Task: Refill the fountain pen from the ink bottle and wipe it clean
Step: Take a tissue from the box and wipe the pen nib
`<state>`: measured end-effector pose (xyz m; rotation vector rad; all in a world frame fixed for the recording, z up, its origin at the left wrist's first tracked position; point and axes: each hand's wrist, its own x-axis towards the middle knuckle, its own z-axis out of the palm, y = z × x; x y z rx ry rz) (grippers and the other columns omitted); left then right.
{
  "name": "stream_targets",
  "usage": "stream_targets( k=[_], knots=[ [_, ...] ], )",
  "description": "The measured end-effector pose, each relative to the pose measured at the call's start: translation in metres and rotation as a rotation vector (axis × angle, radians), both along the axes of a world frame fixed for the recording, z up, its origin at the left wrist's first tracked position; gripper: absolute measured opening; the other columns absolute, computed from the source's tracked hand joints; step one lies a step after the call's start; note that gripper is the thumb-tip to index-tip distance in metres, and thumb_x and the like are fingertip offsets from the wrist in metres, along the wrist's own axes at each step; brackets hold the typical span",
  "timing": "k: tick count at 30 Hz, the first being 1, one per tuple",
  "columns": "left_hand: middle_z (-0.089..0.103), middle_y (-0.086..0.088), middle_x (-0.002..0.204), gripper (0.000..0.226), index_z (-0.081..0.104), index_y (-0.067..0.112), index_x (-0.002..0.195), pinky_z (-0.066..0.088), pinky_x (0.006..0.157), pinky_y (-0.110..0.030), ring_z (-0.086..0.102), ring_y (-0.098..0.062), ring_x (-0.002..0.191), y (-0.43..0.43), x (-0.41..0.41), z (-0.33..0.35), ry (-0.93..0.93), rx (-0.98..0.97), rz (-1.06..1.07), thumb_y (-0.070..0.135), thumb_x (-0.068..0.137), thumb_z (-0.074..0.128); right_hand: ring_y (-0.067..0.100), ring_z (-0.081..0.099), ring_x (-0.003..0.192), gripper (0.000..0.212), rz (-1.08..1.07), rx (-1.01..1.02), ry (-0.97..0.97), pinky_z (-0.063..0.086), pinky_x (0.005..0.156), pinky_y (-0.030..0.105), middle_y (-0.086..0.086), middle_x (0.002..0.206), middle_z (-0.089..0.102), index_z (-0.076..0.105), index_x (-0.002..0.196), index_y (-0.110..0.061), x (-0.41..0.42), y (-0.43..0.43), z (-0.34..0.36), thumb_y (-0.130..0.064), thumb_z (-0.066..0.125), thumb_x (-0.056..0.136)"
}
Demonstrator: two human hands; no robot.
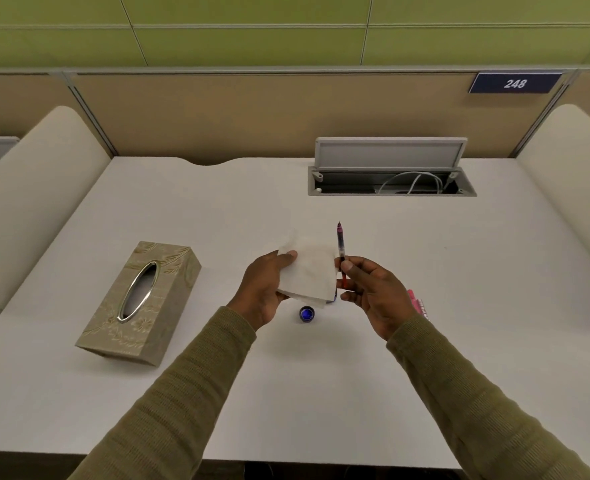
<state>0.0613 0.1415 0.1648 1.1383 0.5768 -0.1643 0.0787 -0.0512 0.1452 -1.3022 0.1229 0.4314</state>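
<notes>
My left hand [264, 292] pinches a tissue [309, 271]; my right hand [373, 292] fingers [349, 266] grip the pen [341, 245], nib up.

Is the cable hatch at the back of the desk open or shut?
Open. The cable hatch has its grey lid tipped up toward the partition, and white cables show in the recess below.

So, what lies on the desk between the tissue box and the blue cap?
Nothing: in the head view, the desk is bare between the tissue box and the blue cap; only the left sleeve passes above it.
</notes>
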Motion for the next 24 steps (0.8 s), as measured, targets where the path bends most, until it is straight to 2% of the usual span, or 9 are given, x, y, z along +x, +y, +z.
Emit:
stream_targets(
  k=[2, 6, 8, 11, 15, 18, 21, 24],
  knots=[
    [0.072, -0.006, 0.106, 0.015, 0.07, 0.015, 0.108, 0.056, 0.077, -0.039, 0.065, -0.025, 0.095, -0.003, 0.002, 0.001, -0.003, -0.034, 0.008, 0.015, 0.096, 0.061, 0.021, 0.068, 0.089, 0.017, -0.004, -0.009, -0.008, 0.052, 0.071, 0.03, 0.003, 0.104, 0.076, 0.074, 0.109, -0.014, 0.002, -0.007, 0.001, -0.018, 0.062, 0.097],
    [0.063, -0.002, 0.111, 0.023, 0.057, 0.021, 0.118, 0.053, 0.073, -0.035, 0.061, -0.021, 0.096, -0.013, 0.009, -0.001, -0.051, 0.266, -0.064, 0.019, 0.096, 0.062, 0.021, 0.069, 0.09, 0.016, -0.018, -0.007, -0.018, 0.051, 0.072, 0.031, 0.001, 0.104, 0.076, 0.074, 0.108, -0.014, 0.006, -0.017, 0.003, -0.018, 0.062, 0.097],
    [0.061, 0.0, 0.111, 0.029, 0.054, 0.023, 0.118, 0.053, 0.073, -0.033, 0.061, -0.02, 0.099, -0.019, 0.012, -0.004, -0.058, 0.323, -0.053, 0.024, 0.093, 0.067, 0.02, 0.069, 0.089, 0.016, -0.019, -0.002, -0.02, 0.051, 0.072, 0.031, 0.001, 0.103, 0.076, 0.074, 0.107, -0.014, 0.007, -0.021, 0.005, -0.018, 0.062, 0.097],
    [0.07, -0.006, 0.112, 0.03, 0.063, 0.015, 0.113, 0.055, 0.07, -0.033, 0.066, -0.023, 0.098, -0.022, 0.016, -0.004, -0.011, 0.271, -0.063, 0.026, 0.088, 0.074, 0.018, 0.07, 0.087, 0.016, -0.032, -0.006, -0.014, 0.051, 0.071, 0.031, 0.0, 0.102, 0.077, 0.074, 0.106, -0.014, 0.009, -0.025, 0.005, -0.018, 0.062, 0.097],
    [0.074, -0.006, 0.1, 0.014, 0.068, 0.011, 0.102, 0.057, 0.071, -0.034, 0.068, -0.024, 0.089, -0.02, 0.02, -0.004, 0.028, 0.15, -0.05, 0.015, 0.088, 0.071, 0.018, 0.068, 0.087, 0.017, -0.039, -0.042, -0.018, 0.052, 0.072, 0.031, 0.003, 0.108, 0.077, 0.074, 0.108, -0.013, 0.011, -0.031, 0.005, -0.019, 0.063, 0.097],
    [0.07, -0.007, 0.099, 0.011, 0.064, 0.012, 0.097, 0.053, 0.075, -0.038, 0.064, -0.025, 0.091, -0.022, 0.026, -0.005, 0.019, 0.273, 0.035, 0.019, 0.09, 0.067, 0.017, 0.067, 0.083, 0.018, -0.052, -0.079, -0.027, 0.051, 0.07, 0.03, 0.002, 0.107, 0.076, 0.073, 0.11, -0.011, 0.011, -0.033, 0.005, -0.019, 0.064, 0.096],
    [0.063, -0.001, 0.093, 0.012, 0.058, 0.011, 0.095, 0.049, 0.067, -0.029, 0.059, -0.019, 0.085, -0.034, 0.029, 0.001, -0.036, 0.436, 0.099, 0.022, 0.093, 0.062, 0.016, 0.066, 0.079, 0.016, -0.058, -0.119, -0.054, 0.051, 0.066, 0.029, 0.0, 0.101, 0.075, 0.073, 0.107, -0.009, 0.009, -0.031, 0.004, -0.017, 0.066, 0.095],
    [0.065, -0.002, 0.103, 0.014, 0.059, 0.014, 0.104, 0.053, 0.071, -0.032, 0.062, -0.021, 0.094, -0.049, 0.032, 0.006, -0.082, 0.384, 0.107, 0.025, 0.095, 0.059, 0.016, 0.067, 0.074, 0.013, -0.056, -0.185, -0.096, 0.05, 0.063, 0.03, 0.003, 0.094, 0.074, 0.074, 0.104, -0.011, 0.005, -0.026, 0.003, -0.016, 0.067, 0.094]
  ],
)
